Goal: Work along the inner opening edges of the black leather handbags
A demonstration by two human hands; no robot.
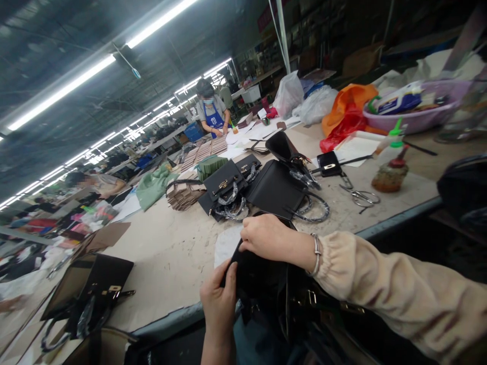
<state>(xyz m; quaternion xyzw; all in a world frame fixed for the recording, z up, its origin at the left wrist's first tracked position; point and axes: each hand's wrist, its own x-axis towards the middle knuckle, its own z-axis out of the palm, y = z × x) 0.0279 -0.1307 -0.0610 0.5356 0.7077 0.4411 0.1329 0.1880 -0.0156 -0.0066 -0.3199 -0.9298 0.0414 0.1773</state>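
Note:
A black handbag [262, 276] with gold-coloured fittings is held at the table's front edge, low in the view. My left hand [220, 291] pinches its left rim between thumb and fingers. Higher up, my right hand [266, 235] grips the far part of the same rim, fingers curled over it. The bag's inside is dark, and its lower part merges into shadow. Just beyond my hands lie a black bag [276, 187] with wrapped handles and a smaller black bag [224, 180] with a gold clasp.
Scissors [361, 197], a brown glue jar [390, 175] and green-capped bottles [393, 147] stand to the right. A purple basin [414, 119] sits behind them. More black bags [95, 284] lie at left. Across the table [163, 253] a person in a blue apron [213, 119] works.

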